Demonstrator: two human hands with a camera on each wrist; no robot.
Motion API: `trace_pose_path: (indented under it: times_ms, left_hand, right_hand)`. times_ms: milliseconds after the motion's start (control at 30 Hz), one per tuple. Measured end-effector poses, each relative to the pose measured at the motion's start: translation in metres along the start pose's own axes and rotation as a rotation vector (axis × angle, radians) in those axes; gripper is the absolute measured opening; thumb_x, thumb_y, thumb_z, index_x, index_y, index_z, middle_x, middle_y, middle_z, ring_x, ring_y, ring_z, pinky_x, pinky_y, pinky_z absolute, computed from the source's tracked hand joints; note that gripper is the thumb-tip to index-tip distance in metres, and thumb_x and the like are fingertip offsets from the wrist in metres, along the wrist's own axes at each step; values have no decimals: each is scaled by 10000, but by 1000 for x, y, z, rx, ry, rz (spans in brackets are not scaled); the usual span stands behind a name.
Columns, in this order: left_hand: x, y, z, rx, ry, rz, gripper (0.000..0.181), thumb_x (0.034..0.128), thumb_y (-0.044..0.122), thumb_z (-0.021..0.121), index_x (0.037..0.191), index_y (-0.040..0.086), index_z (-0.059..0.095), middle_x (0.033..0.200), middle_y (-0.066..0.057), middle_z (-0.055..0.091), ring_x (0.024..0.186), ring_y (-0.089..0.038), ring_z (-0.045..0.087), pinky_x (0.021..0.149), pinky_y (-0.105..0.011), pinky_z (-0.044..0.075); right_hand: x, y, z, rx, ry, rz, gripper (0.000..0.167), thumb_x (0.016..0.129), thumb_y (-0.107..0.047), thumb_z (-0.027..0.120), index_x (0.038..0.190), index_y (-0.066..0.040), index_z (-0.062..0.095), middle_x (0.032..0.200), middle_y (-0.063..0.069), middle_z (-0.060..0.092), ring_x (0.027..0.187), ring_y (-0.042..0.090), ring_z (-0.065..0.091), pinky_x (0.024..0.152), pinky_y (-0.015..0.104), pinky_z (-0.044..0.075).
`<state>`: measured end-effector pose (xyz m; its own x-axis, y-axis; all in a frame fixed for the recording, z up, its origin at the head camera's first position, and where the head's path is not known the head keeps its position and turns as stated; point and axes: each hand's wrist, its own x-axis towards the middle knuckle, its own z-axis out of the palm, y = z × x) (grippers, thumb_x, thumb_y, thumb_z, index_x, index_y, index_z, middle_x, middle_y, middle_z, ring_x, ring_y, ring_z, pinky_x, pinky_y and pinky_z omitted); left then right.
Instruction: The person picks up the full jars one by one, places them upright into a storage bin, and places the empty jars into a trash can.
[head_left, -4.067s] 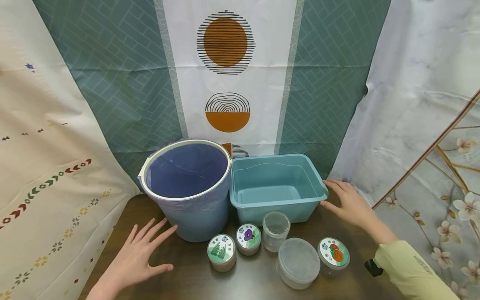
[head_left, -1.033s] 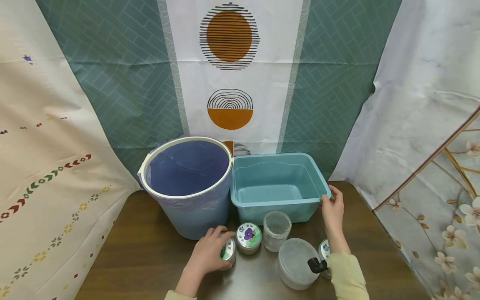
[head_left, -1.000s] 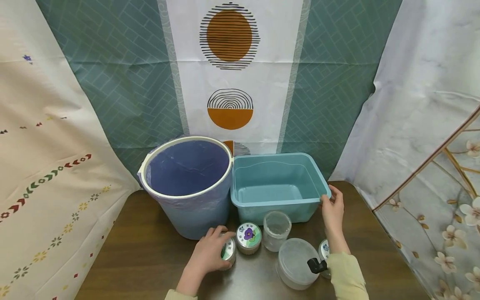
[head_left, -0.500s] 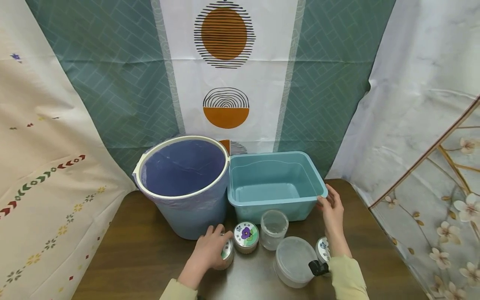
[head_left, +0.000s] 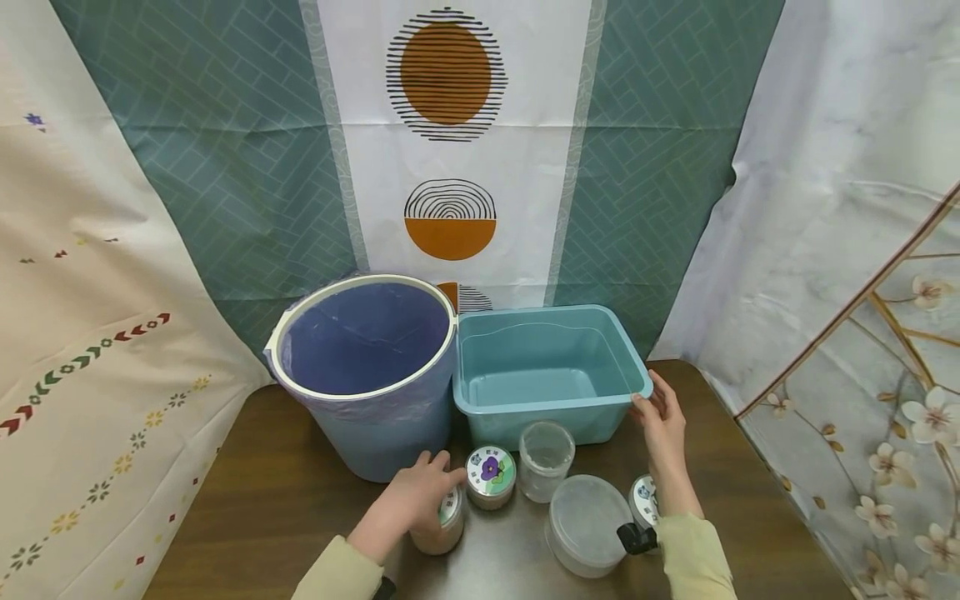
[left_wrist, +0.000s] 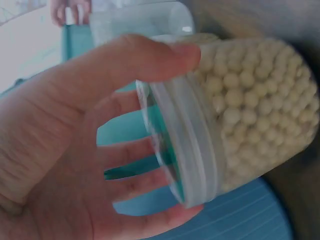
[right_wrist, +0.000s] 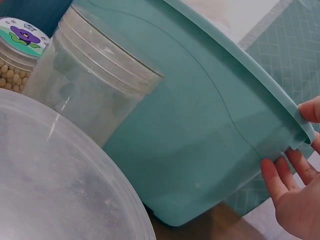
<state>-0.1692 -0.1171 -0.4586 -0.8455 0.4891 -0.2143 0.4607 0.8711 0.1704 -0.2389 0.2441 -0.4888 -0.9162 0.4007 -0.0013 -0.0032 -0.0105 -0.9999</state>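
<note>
My left hand (head_left: 416, 496) grips a clear jar (left_wrist: 255, 110) of pale round beans by its lid, thumb on one side and fingers on the other. A green-and-white label covers the lid, mostly hidden under the hand in the head view. Whether the jar's base touches the table cannot be told. My right hand (head_left: 663, 429) holds the front right corner of a teal plastic tub (right_wrist: 200, 115), with the thumb at its rim and fingers against its outer wall. Beside the left hand stands a second bean jar (head_left: 491, 479) with a purple flower on its lid.
A blue bin (head_left: 375, 433) with a white rim and plastic liner stands left of the tub. An open clear jar (head_left: 546, 471) and a wide jar with a translucent lid (head_left: 591, 517) are in front. Another labelled jar (head_left: 645, 500) sits partly behind the right forearm.
My left hand came from the far left to the bean jar, and has since drawn it slightly towards me. My right hand has stayed at the tub's corner, its wrist turned inward.
</note>
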Motion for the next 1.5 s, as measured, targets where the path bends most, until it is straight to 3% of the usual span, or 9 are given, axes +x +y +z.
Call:
trace_pose_path:
  times_ms: [200,500,733,933,1133,1333,1500]
  left_hand:
    - [-6,9,-42,-43,-101,35,634,587,236,917,1148,251,622,1083,-5,502,955,-232,482,668,-378,502]
    - [-7,32,-110,76,-199,141,547,654,252,902,1109,269,599,1072,17,523,891,-191,514,710,-303,482]
    - [11,44,-152,175,-280,207,524,706,286,876,1146,272,593,1134,5,539,862,-116,528,733,-286,482]
    - [34,55,-179,237,-301,258,528,773,314,839,1222,275,565,1202,-21,508,925,-135,495,768,-313,468]
    - [62,64,-198,231,-335,315,553,817,301,812,1294,275,532,1315,-48,472,1059,-160,497,844,-335,487]
    - [91,70,-203,232,-342,367,573,835,268,793,1340,280,524,1410,-61,447,1156,-190,494,907,-361,496]
    - [117,75,-203,207,-314,369,592,839,260,790,1370,265,530,1470,-68,434,1224,-201,473,958,-386,494]
  right_hand:
    - [-1,1,-2,42,11,-16,549,988,-160,599,1504,-194,416,1395,32,493,1053,-15,553,800,92,509]
    - [-1,3,-4,100,-8,-28,553,962,-161,646,1479,-179,449,1286,-36,522,995,-59,600,799,110,525]
    - [-1,3,-4,107,-17,-32,566,962,-123,637,1489,-156,432,1278,-33,526,972,-76,597,786,102,520]
    - [0,3,-4,110,-16,-16,589,962,-127,637,1504,-138,408,1301,-38,521,975,-76,593,796,105,521]
    - [1,3,-4,93,-8,1,577,968,-134,629,1502,-165,414,1335,-18,508,978,-88,592,793,97,515]
    - [-1,2,-4,101,-6,3,584,966,-127,631,1505,-142,406,1308,-27,517,954,-97,594,780,93,513]
    - [-1,1,-3,105,-1,1,577,963,-133,639,1496,-146,419,1296,-27,528,958,-83,599,796,108,522]
